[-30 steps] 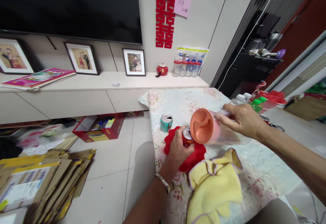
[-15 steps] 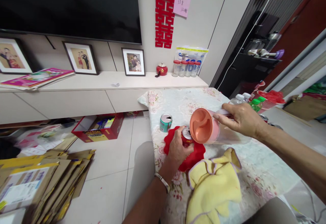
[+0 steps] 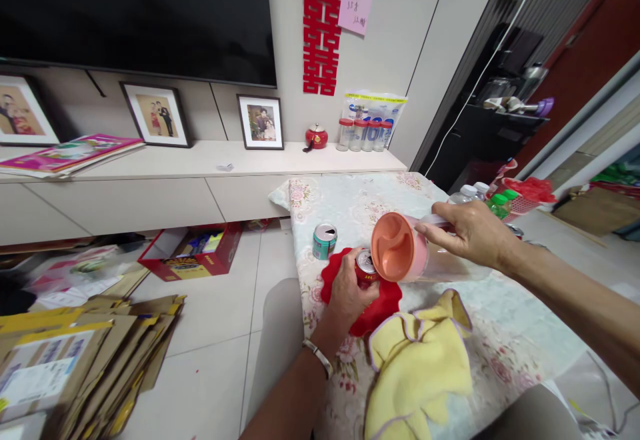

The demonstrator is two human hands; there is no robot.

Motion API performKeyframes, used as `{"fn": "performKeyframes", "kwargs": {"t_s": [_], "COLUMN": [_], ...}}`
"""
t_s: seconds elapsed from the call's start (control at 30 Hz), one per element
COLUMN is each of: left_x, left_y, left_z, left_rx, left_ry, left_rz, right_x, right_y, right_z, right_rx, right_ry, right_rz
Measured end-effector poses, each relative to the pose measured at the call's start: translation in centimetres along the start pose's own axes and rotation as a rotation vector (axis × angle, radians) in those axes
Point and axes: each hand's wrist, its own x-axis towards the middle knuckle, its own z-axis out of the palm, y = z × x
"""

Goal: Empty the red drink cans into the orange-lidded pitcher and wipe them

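Observation:
My left hand (image 3: 350, 289) is wrapped round a red drink can (image 3: 367, 265), which stands upright with its top opened on a red scalloped mat (image 3: 370, 320). My right hand (image 3: 467, 230) grips the handle of a clear pitcher with an orange-pink lid (image 3: 395, 247). The pitcher lies tilted nearly on its side, its lid end against or just beside the can's rim; I cannot tell whether liquid flows. Left of the mat stands an opened green can (image 3: 325, 241). A yellow cloth (image 3: 420, 367) lies crumpled in front of the mat.
The table has a flowered cloth (image 3: 350, 200). Several bottles (image 3: 497, 205) stand at its right side. Behind is a low white cabinet (image 3: 190, 163) with picture frames and jars (image 3: 367, 135). On the floor at left are a red box (image 3: 193, 253) and stacked flattened cardboard (image 3: 100, 347).
Both hands keep their holds on the can and the pitcher, almost unmoved. The whole view has shifted very slightly.

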Motion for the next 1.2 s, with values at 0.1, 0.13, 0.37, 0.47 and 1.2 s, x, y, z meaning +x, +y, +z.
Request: {"fn": "performKeyframes", "kwargs": {"t_s": [0.1,0.13,0.37,0.47,1.2], "left_x": [0.0,0.0,0.0,0.0,0.1], "left_y": [0.0,0.0,-0.2,-0.1,-0.1], "left_z": [0.0,0.0,0.1,0.0,0.1], "left_rx": [-0.004,-0.004,-0.016,-0.011,0.002], "left_ry": [0.003,0.004,0.005,0.005,0.017], "left_rz": [0.007,0.013,0.029,0.041,0.038], "right_x": [0.1,0.2,0.4,0.5,0.5], "right_y": [-0.3,-0.4,-0.7,-0.8,-1.0], "right_z": [-0.4,-0.5,-0.7,-0.9,-0.9], "right_rx": [0.008,0.011,0.023,0.028,0.013], "right_ry": [-0.005,-0.010,-0.019,-0.030,-0.049], "right_rz": [0.000,0.002,0.002,0.014,0.022]}}
